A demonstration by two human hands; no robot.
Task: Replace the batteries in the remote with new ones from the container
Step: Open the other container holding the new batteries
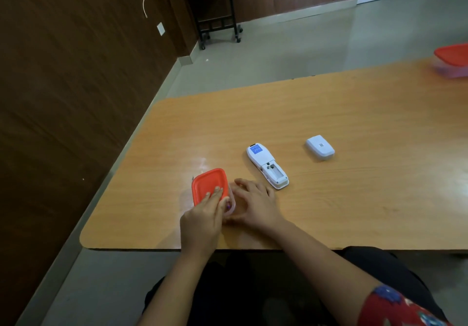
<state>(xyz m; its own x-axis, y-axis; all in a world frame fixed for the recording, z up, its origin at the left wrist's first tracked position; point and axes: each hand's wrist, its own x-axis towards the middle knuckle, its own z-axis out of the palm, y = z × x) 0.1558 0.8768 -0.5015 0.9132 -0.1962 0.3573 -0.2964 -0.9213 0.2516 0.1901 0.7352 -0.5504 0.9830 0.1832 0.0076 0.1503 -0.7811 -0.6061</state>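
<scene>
Two hands meet at the small container (229, 205), a clear plastic tub with an orange lid (208, 186), so it sits directly under and between them near the close edge of the surface (354, 113). It looks light and thin-walled, likely to slide on the glossy wood and to flex if squeezed, so my judgement is that the tub wants steadying by its side walls while the lid is worked at its rim or corner. The lid looks tilted off toward the left, which suggests it is already loose. The left hand (202, 218) lies with fingers flat on top of the lid, pressing or lifting rather than clenched around it. The right hand (254, 202) curls loosely against the tub's right side; whether it truly grips the wall I cannot tell. Something small and dark shows inside the tub, too blurred to name. Just beyond the right hand lies the remote (267, 166), face down, its battery bay open and apparently vacant. Farther right of both hands, well apart, rests the battery cover (320, 147). Another orange-lidded tub (452, 59) sits at the far right edge
</scene>
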